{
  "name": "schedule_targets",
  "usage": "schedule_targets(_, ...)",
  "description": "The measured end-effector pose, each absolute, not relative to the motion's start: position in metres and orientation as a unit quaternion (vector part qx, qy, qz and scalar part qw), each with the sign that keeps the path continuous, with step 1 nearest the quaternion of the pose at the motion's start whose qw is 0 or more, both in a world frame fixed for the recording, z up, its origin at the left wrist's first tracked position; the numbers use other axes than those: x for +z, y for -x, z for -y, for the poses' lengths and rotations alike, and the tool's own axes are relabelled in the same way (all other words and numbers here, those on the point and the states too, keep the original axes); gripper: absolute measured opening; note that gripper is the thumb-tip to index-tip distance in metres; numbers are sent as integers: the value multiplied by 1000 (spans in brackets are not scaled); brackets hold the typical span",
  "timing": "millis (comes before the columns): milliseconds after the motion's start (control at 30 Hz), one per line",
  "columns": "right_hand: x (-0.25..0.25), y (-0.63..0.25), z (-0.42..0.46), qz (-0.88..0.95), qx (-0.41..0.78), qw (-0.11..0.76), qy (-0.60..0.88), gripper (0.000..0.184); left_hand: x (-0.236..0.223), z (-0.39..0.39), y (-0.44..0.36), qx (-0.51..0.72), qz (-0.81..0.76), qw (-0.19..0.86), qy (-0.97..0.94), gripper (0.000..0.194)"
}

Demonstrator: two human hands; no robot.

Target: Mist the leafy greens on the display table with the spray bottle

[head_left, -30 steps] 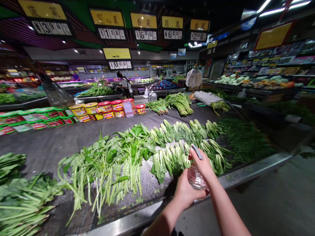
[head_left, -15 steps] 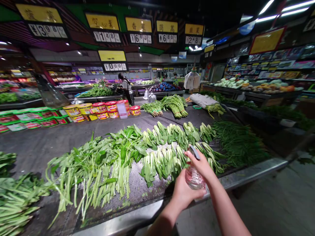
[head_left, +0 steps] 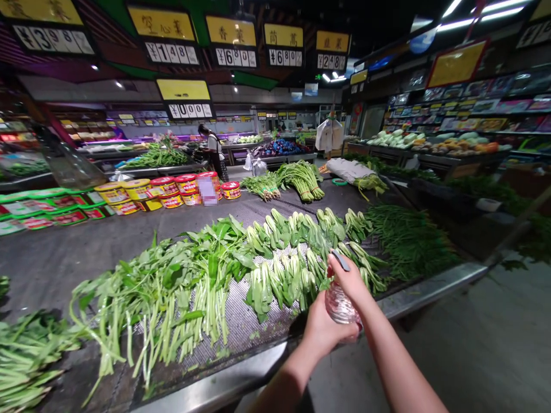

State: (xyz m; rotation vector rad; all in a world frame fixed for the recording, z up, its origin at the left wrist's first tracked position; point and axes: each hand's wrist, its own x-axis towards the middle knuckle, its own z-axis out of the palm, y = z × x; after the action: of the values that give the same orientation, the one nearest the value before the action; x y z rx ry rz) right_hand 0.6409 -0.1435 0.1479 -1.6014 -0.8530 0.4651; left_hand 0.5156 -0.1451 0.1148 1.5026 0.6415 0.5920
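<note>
A clear spray bottle (head_left: 340, 304) with a grey head is held in both hands over the front of the vegetable stand. My left hand (head_left: 325, 327) wraps round the bottle's lower body. Up at the spray head, my right hand (head_left: 350, 281) is closed with its fingers curled round the neck and trigger, partly hidden. A faint mist shows in front of the nozzle. Just beyond lie two rows of small leafy greens (head_left: 284, 275), pale stems upward, on a dark mesh mat (head_left: 241, 310). Long-stemmed water spinach (head_left: 181, 287) spreads out to the left, and thin dark green chives (head_left: 404, 241) lie to the right.
A metal rim (head_left: 447, 284) edges the stand in front of me. Stacked plastic tubs (head_left: 163, 192) line the back left, near tied green bundles (head_left: 303, 180). Price signs (head_left: 163, 34) hang overhead. A person (head_left: 213, 152) stands at a farther counter. More leafy greens (head_left: 30, 350) lie lower left.
My view shifts a little to the right, so the stand slides left in the picture. Both hands keep hold of the spray bottle; mist is visible one second ago and now, hardly at half a second ago.
</note>
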Motion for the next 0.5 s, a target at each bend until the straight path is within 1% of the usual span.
schedule_targets(167, 152, -645, 139, 352, 182, 593, 701, 44, 118, 138, -515, 248, -266, 655, -662, 58)
schedule_targets(367, 154, -650, 138, 329, 176, 640, 672, 48, 121, 129, -519, 243, -252, 633, -690, 61)
schedule_targets(500, 156, -651, 138, 313, 162, 648, 676, 46, 122, 127, -523, 241, -247, 627, -698, 57)
